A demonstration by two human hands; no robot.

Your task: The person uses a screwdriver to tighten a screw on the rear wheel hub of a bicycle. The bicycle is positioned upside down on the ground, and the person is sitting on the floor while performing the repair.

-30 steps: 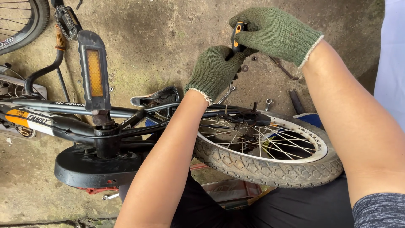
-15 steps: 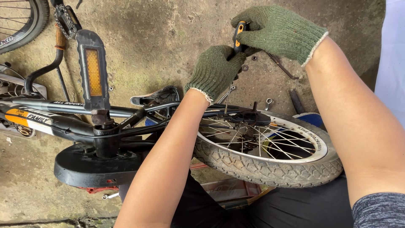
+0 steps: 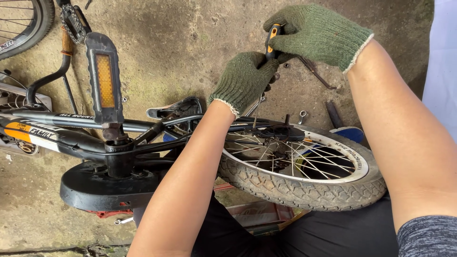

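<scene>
A small bicycle lies on its side on the concrete floor, its rear wheel [image 3: 304, 183] with a knobbly tyre just in front of me. Both my hands wear green knit gloves. My right hand [image 3: 316, 33] grips a black and orange tool handle [image 3: 272, 40] above the wheel hub [image 3: 283, 132]. My left hand [image 3: 245, 81] is closed just below it around the tool's lower part. A thin metal shaft runs down from the hands toward the hub. A black pedal with an orange reflector [image 3: 104, 78] stands up from the crank at the left.
The black chain guard [image 3: 102, 188] lies at lower left. Another bicycle wheel [image 3: 21, 24] shows at the top left corner. A dark metal rod [image 3: 316, 71] and a small spanner [image 3: 301, 115] lie on the floor beyond the wheel. A red tray [image 3: 257, 212] sits under the tyre.
Both gloved hands have shifted slightly on the tool and my left hand has closed in tighter under my right. The bicycle has not moved.
</scene>
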